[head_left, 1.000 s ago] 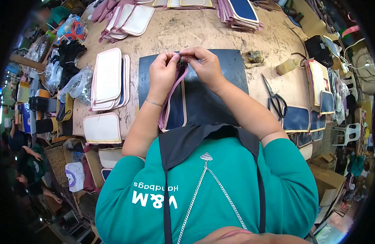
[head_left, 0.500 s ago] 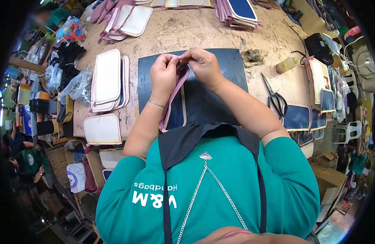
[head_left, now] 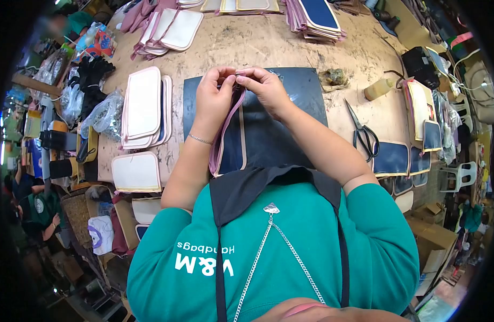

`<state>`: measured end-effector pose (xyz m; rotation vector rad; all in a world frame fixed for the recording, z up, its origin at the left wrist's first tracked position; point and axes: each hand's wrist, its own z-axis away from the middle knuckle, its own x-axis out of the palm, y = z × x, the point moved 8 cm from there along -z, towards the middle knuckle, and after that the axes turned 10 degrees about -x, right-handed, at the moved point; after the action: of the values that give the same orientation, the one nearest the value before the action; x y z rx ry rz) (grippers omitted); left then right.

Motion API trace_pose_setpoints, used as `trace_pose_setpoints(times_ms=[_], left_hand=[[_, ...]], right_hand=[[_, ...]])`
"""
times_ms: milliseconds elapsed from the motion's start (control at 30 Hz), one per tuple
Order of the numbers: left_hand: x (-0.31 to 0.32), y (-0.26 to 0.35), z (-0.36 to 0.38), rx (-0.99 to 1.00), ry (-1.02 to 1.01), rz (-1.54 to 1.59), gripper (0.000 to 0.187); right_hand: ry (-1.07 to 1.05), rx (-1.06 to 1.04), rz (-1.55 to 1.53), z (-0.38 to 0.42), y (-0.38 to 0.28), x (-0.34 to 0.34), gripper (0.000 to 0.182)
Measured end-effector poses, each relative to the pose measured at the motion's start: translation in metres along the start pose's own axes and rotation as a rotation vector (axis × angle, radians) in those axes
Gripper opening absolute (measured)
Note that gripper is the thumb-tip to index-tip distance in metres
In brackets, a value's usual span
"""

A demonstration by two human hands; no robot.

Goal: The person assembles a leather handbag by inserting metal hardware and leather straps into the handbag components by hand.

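Observation:
My left hand and my right hand meet over the far part of a black mat. Both sets of fingers are pinched at the far end of a navy bag panel with mauve fabric along its edge. The panel stretches from my fingertips back toward my apron, lying partly on the mat. Exactly what sits between the fingertips is too small to make out. Scissors with black handles lie right of the mat, by my right forearm.
Left of the mat is a stack of white panels, with another white panel nearer me. A bottle and navy panels are on the right. More panel stacks line the table's far side.
The fingers of my right hand have come down slightly and closed in beside my left fingertips. The panel stays held in nearly the same place.

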<state>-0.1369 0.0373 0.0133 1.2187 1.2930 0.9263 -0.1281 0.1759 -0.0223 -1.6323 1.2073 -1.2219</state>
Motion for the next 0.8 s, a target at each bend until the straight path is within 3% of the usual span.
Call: trace_pose_setpoints(times_ms=[133, 300, 533, 733, 800], left_hand=[[-0.003, 0.053, 0.007, 0.273, 0.011, -0.356, 0.010], [0.005, 0.066, 0.006, 0.333, -0.061, -0.626, 0.011], [0.015, 0.059, 0.004, 0.378, -0.041, -0.642, 0.005], [0.018, 0.052, 0.005, 0.415, 0.000, -0.556, 0.005], [0.018, 0.048, 0.006, 0.391, 0.011, -0.563, 0.005]], right_hand=[[-0.042, -0.128, 0.302, -0.002, -0.010, 0.000, 0.021], [0.027, -0.067, 0.205, 0.001, -0.001, 0.003, 0.021], [0.075, -0.025, 0.045, 0.004, 0.001, 0.004, 0.018], [0.083, -0.146, 0.187, -0.001, -0.001, -0.002, 0.015], [0.046, -0.099, 0.213, -0.002, -0.001, -0.002, 0.011]])
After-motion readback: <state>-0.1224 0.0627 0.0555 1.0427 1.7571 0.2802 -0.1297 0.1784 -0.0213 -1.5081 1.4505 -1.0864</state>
